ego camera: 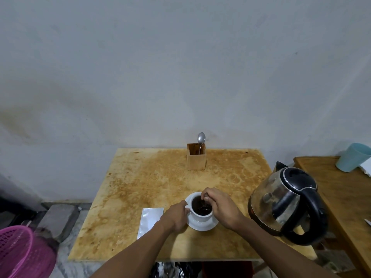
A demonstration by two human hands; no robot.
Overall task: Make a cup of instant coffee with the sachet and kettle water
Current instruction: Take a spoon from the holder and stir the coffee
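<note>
I see the white cup [201, 211] on its saucer [202, 224], near the table's [140, 187] front edge, w/ dark coffee inside. My left hand [176, 216] is wrapped round the cup's left side by the handle. My right hand [219, 207] pinches a spoon [204, 203] dipped in the coffee. Silver sachet [149, 221] lies flat just left of the saucer, partly under my left wrist. Kettle [287, 203] stands at right. 1 more spoon [201, 140] upright in a wooden holder [196, 159] at the back.

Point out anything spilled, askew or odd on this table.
No fresh spill shows. The table is blotched with brown stains and ring marks. The kettle sits at the right edge, its handle overhanging. The cup stands upright on its saucer.
</note>
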